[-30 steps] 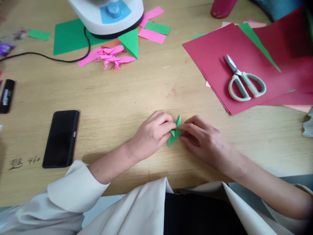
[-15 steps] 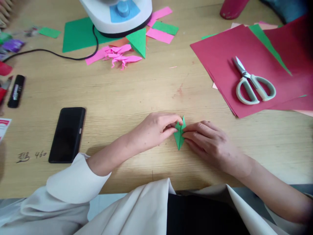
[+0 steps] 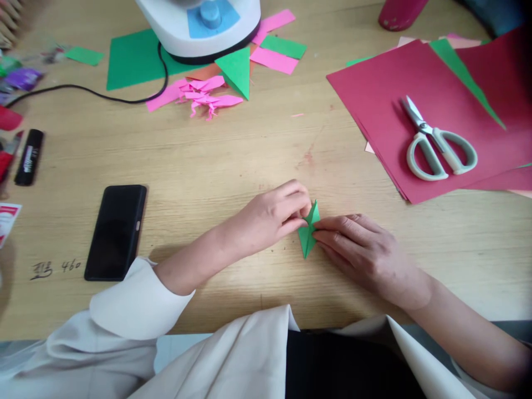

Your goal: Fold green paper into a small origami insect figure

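Note:
A small green folded paper (image 3: 307, 239), diamond-shaped with a pointed top and bottom, is held between my two hands just above or on the wooden table. My left hand (image 3: 282, 209) pinches its upper left side, and the fingers cover that part. From the right, the fingertips of my right hand (image 3: 366, 246) grip the paper's right edge. A crease runs down its middle.
Scissors (image 3: 424, 127) lie on red paper sheets (image 3: 374, 94) at the right. A black phone (image 3: 116, 233) and a black glue stick (image 3: 30, 158) are at left. Pink folded paper figures (image 3: 208, 98) sit by a white appliance (image 3: 208, 36) with a black cord (image 3: 95, 95).
My left fingers have curled further over the paper's upper left, hiding the left tip that showed before. My right hand keeps its hold. The whole view has shifted slightly.

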### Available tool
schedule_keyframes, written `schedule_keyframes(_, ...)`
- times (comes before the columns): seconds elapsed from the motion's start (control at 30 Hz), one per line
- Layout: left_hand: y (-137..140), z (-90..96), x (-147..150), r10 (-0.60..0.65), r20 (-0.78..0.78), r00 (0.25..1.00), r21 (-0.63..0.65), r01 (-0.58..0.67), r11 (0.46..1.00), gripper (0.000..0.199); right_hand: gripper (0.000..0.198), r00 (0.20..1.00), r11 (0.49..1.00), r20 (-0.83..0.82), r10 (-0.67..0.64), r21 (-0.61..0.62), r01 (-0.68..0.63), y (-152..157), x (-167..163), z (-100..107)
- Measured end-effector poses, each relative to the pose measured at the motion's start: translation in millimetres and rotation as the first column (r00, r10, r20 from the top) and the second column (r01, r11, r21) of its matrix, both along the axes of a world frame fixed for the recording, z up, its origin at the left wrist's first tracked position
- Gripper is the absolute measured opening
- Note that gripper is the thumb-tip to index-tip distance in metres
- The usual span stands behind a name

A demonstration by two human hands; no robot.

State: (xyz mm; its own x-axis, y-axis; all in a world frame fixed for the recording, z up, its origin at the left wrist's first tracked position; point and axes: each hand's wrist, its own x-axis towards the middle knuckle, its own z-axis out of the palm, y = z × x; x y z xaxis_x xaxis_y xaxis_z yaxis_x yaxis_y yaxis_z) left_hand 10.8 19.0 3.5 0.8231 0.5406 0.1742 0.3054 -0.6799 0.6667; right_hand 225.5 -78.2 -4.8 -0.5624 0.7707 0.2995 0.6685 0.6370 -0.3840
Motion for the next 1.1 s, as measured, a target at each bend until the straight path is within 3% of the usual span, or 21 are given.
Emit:
schedule_keyframes(0.17, -9, -7.9, -5, -0.004, 0.01, 1.0, 0.237, 0.001, 0.972, 0.015, 0.019, 0.999, 1.0, 0.04, 0.016, 0.026, -0.017, -1, 2, -2)
schedule_keyframes(0.3, -14, -10.5, -13, -0.063, -0.003, 0.998, 0.478, 0.057, 0.876, 0.017, 0.02, 0.996, 0.997, 0.078, 0.037, 0.069, -0.043, -2, 3, -2)
schedule_keyframes(0.43, -18, -9.6, -20, -0.13, -0.026, 0.991, 0.585, 0.12, 0.802, 0.021, 0.02, 0.993, 0.992, 0.108, 0.056, 0.109, -0.068, -2, 3, 0)
schedule_keyframes(0.8, -23, -9.8, -24, -0.11, -0.102, 0.989, 0.564, 0.148, 0.812, 0.028, 0.021, 0.994, 0.99, 0.093, 0.049, 0.125, -0.06, -1, 6, 0)
schedule_keyframes(1.1, -34, -10.1, -18, -0.07, -0.093, 0.993, 0.464, 0.106, 0.88, 0.028, 0.019, 0.995, 0.995, 0.095, 0.043, 0.086, -0.051, 3, 9, 0)
